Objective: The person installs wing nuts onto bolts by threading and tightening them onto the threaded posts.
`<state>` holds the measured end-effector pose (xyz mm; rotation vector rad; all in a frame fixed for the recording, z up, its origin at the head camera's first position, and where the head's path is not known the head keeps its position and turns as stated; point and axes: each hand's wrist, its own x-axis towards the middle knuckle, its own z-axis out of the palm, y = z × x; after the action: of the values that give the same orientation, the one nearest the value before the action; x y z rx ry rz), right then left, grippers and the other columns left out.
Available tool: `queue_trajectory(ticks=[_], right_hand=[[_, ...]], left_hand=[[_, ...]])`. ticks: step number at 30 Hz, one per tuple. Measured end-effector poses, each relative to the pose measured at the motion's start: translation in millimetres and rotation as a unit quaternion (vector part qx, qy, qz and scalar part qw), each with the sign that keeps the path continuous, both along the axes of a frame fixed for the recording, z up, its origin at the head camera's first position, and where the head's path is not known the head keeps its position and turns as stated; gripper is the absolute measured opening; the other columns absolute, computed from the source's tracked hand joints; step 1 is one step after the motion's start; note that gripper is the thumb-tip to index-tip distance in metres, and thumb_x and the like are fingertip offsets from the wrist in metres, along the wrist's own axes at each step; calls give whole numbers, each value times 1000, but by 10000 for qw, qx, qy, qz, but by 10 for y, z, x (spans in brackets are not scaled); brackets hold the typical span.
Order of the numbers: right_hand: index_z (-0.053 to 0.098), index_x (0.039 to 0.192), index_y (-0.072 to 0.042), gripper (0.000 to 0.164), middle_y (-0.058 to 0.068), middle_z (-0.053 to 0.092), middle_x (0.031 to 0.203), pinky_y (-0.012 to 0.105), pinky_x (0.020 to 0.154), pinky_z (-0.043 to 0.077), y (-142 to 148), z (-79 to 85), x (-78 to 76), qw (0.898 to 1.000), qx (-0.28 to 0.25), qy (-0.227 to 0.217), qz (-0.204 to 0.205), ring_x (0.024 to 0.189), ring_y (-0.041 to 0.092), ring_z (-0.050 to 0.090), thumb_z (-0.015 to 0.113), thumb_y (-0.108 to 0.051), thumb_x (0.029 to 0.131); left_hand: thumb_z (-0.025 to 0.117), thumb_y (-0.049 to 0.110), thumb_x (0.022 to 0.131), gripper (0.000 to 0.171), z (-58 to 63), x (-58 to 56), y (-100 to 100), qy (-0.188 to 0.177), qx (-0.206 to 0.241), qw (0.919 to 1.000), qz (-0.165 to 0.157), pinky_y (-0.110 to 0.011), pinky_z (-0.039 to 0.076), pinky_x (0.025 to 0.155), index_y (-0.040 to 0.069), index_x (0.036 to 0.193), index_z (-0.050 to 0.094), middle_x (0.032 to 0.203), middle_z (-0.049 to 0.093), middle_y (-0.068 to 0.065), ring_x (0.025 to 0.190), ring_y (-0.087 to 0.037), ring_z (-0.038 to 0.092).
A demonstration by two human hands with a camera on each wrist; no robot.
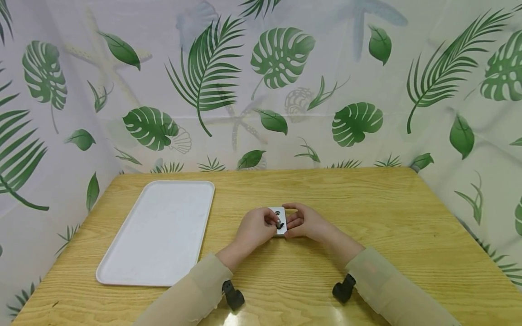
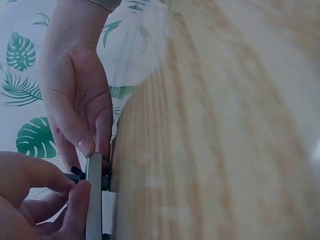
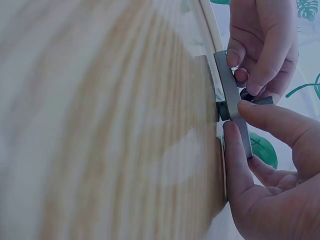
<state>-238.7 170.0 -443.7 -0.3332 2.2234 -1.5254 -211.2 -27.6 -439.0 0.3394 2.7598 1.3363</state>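
Observation:
A small silver metal plate [image 1: 282, 217] with a dark hole near its far end is between my hands. My left hand [image 1: 256, 226] pinches a dark, short cylindrical piece [image 1: 279, 224] with a black tab, standing on the plate's upper face. From the right, my right hand [image 1: 307, 222] grips the plate by its edge; its thumb and a finger [image 3: 239, 160] lie along opposite faces in the right wrist view. Seen edge-on, the plate [image 2: 94, 205] has a dark stub [image 2: 105, 183] sticking out underneath, close over the table. The left fingers hide part of the plate.
A white rectangular tray [image 1: 163, 226] lies on the left of the wooden table [image 1: 387, 217]. Behind the table hangs a leaf-print cloth [image 1: 310, 136]. Black wrist cameras, such as the one on the left sleeve [image 1: 233, 296], jut out near the tabletop.

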Motion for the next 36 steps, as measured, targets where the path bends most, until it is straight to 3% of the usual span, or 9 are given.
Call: queue_trajectory(ticks=[7,11,16,25,36], right_hand=[[34,161,5,85,24,65,122,22,80,59,-9,0,-1,10000,21,1,-40,95,12,68,78,10,88],[35,160,5,86,23,66,121,22,79,59,-13,4,1,10000,51,30,-66,94,12,68,79,10,87],[35,161,5,86,24,65,122,22,79,59,-12,10,7,10000,67,12,-57,96,14,68,79,9,87],[33,161,5,86,22,64,123,23,81,60,-7,4,9,10000,19,-44,-31,97,14,68,78,9,88],[34,162,3,86,22,64,125,23,82,59,-12,8,2,9999,97,-26,-64,100,15,68,79,7,89]], left_hand=[[69,-2,95,7,-5,5,-20,-171,576,9982,61,-22,53,58,2,100,66,86,68,-8,61,-9,62],[70,-1,96,6,-7,-3,-20,-231,683,9974,71,-22,53,55,1,96,64,80,67,-7,56,-9,61],[68,2,98,3,-3,-6,-22,-238,589,9980,40,-21,52,56,0,98,70,83,71,-9,56,-8,60],[79,17,94,16,15,8,-12,-183,307,9994,0,-23,50,68,4,102,73,93,74,-8,78,-12,63],[81,20,95,17,6,-10,14,79,-15,10000,10,-21,44,64,6,96,71,86,69,-4,73,-11,55]])
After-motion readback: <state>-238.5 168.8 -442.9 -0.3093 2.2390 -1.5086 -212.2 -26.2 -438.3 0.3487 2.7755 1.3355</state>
